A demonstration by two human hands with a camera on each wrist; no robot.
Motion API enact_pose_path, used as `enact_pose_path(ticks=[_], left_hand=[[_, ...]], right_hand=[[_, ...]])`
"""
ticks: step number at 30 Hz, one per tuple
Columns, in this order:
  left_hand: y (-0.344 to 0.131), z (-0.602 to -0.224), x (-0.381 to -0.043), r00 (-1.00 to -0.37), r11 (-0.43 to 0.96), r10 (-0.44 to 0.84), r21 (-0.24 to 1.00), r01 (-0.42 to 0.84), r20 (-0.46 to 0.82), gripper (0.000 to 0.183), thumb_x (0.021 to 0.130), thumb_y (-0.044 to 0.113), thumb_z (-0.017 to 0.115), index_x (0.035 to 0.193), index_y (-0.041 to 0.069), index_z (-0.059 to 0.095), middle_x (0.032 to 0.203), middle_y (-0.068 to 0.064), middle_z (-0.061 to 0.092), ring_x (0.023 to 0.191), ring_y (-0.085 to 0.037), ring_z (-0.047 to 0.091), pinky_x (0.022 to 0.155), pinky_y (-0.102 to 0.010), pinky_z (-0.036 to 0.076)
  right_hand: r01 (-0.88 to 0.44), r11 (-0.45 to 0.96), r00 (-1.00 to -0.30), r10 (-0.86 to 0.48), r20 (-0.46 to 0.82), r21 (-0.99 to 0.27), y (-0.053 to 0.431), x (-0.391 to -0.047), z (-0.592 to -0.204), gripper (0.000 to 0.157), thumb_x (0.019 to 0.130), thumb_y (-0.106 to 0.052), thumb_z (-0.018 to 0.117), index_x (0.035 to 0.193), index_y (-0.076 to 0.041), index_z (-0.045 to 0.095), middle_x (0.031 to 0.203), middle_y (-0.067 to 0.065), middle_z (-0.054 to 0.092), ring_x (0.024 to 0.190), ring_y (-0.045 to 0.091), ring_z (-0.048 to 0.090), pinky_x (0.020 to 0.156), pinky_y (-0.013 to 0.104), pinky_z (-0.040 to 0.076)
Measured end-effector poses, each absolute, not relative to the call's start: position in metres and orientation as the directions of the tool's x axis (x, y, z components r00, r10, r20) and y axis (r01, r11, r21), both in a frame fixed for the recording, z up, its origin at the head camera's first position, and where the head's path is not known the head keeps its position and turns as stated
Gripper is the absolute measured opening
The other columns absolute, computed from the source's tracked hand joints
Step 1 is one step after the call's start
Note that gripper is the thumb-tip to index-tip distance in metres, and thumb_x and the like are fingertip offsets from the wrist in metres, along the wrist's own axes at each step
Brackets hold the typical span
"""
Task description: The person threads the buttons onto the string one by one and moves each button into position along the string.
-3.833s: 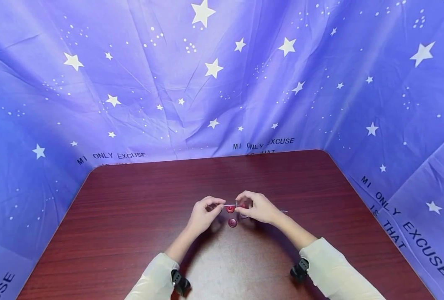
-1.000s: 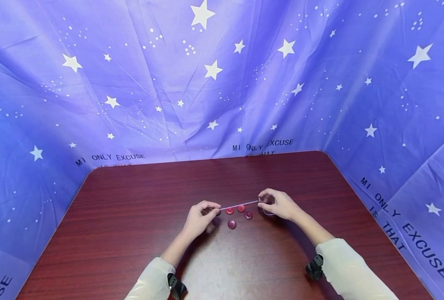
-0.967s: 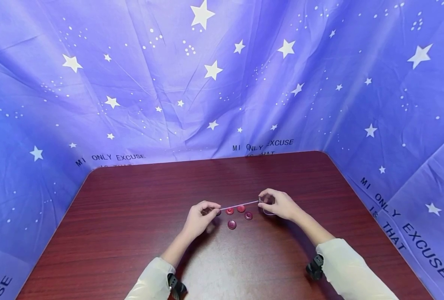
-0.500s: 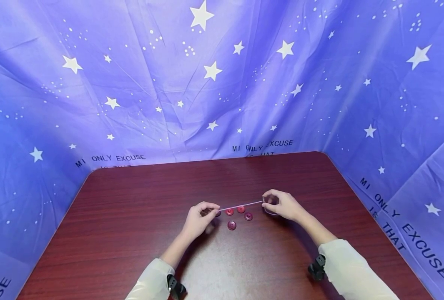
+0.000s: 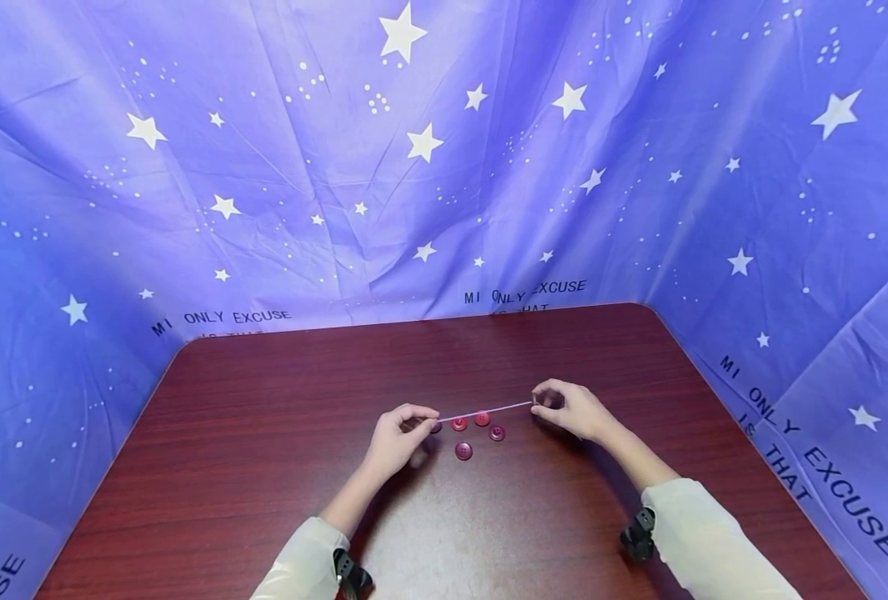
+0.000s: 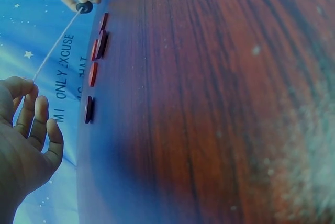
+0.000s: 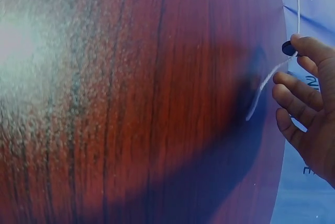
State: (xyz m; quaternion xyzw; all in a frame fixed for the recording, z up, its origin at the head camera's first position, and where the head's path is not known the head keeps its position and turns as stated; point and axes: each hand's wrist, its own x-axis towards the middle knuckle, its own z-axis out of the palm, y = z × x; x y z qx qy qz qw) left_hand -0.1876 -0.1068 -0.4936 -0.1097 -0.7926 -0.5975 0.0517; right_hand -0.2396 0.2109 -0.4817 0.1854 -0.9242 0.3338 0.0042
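Putting a dark button (image 7: 287, 48) on a thin string (image 5: 484, 411) looks like the step in hand. The button is up off the table (image 5: 278, 433), at the string's 3 o'clock end. The right hand (image 5: 574, 408) pinches it with closed fingertips. At 9 o'clock, the left hand (image 5: 397, 437) pinches the string, so it is straight. The next move probably needs a gentle pinch and a tight string.

From the string's middle, one red button (image 5: 482, 419) lies at 6 o'clock, a second red button (image 5: 459, 424) at 8, and maroon buttons sit at 5 (image 5: 497, 433) and 7 (image 5: 464, 451). Beside the left hand, another button (image 5: 435, 427) is partly hidden. The string's loose tail (image 7: 261, 85) shows best from the right wrist. I cannot tell which hole the string goes through.
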Motion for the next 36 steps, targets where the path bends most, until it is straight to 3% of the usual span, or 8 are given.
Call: enact_pose_path(ticks=[4, 8, 13, 27, 36], left_hand=[[-0.108, -0.494, -0.188, -0.972, 0.251, 0.125, 0.942, 0.223, 0.197, 0.011, 0.084, 0.004, 0.066, 0.093, 0.005, 0.071, 0.085, -0.021, 0.070, 0.070, -0.028, 0.065, 0.061, -0.016, 0.048], [-0.108, -0.494, -0.189, -0.975, 0.259, 0.124, 0.942, 0.213, 0.186, 0.011, 0.084, 0.004, 0.065, 0.093, 0.006, 0.071, 0.085, -0.020, 0.070, 0.067, -0.012, 0.063, 0.063, -0.016, 0.049], [-0.109, -0.494, -0.188, -0.971, 0.264, 0.130, 0.937, 0.228, 0.200, 0.011, 0.084, 0.005, 0.065, 0.094, 0.004, 0.071, 0.085, -0.019, 0.071, 0.065, 0.000, 0.058, 0.062, -0.016, 0.049], [-0.109, -0.493, -0.187, -0.974, 0.271, 0.118, 0.937, 0.220, 0.194, 0.011, 0.083, 0.005, 0.066, 0.092, 0.008, 0.072, 0.083, -0.014, 0.071, 0.064, 0.000, 0.058, 0.063, -0.016, 0.049], [-0.104, -0.458, -0.171, -0.980, 0.295, 0.132, 0.938, 0.182, 0.149, 0.012, 0.084, 0.001, 0.065, 0.094, -0.002, 0.070, 0.086, -0.022, 0.069, 0.068, -0.009, 0.059, 0.065, -0.015, 0.048]], right_hand=[[-0.356, 0.692, -0.928, -0.343, 0.147, -0.628, 0.215, -0.240, -0.484, 0.026, 0.081, -0.025, 0.071, 0.100, -0.009, 0.065, 0.075, -0.004, 0.062, 0.063, 0.004, 0.052, 0.059, 0.023, 0.041], [-0.394, 0.682, -0.915, -0.356, 0.192, -0.615, 0.219, -0.241, -0.488, 0.027, 0.081, -0.025, 0.070, 0.099, -0.006, 0.064, 0.073, -0.002, 0.061, 0.060, 0.004, 0.050, 0.056, 0.022, 0.039], [-0.331, 0.714, -0.939, -0.316, 0.137, -0.618, 0.222, -0.241, -0.488, 0.026, 0.081, -0.026, 0.070, 0.101, -0.009, 0.065, 0.075, -0.002, 0.062, 0.056, 0.005, 0.048, 0.054, 0.022, 0.040], [-0.302, 0.775, -0.952, -0.278, 0.130, -0.554, 0.230, -0.241, -0.489, 0.024, 0.081, -0.027, 0.072, 0.099, -0.012, 0.067, 0.078, -0.001, 0.061, 0.069, 0.009, 0.051, 0.063, 0.026, 0.042], [-0.323, 0.791, -0.946, -0.292, 0.143, -0.521, 0.237, -0.243, -0.494, 0.026, 0.080, -0.027, 0.073, 0.099, -0.011, 0.068, 0.076, -0.002, 0.058, 0.071, 0.010, 0.051, 0.063, 0.027, 0.040]])
